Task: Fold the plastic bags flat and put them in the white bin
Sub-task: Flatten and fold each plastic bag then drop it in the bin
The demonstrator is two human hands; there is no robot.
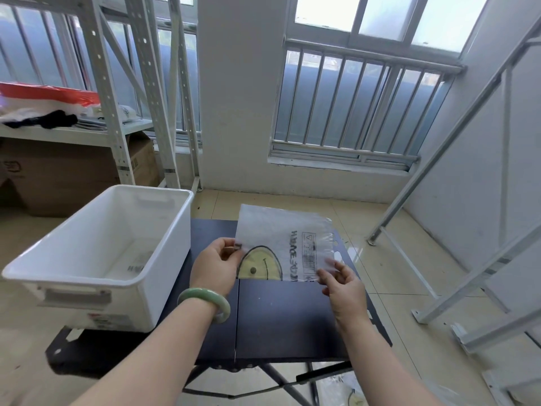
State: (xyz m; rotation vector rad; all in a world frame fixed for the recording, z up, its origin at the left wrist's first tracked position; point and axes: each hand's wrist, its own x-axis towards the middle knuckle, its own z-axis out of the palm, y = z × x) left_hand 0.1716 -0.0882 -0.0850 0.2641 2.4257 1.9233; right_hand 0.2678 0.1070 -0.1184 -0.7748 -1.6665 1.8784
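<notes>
Fingers of our left hand (215,266) pinch the left edge of a clear plastic bag (281,238), thumb on the near face, while our right hand (344,288) pinches its lower right corner between thumb and fingertips. Both forearms reach forward from the bottom of the view, a green bangle (202,293) on the left wrist. The bag, printed with a yellow face and black lettering, is held up and tilted away from us over the dark folding table (287,317); whether its lower edge touches the top we cannot tell. That edge cuts the face in half, so we judge one fold already made. To do the next well we would lay the sheet on the tabletop, bring edge squarely to edge, and press the air out with a flat palm before creasing, since slick film tends to spring open. The white bin (82,235) stands at the table's left end, near our left hand, with what looks like another clear bag on its floor.
</notes>
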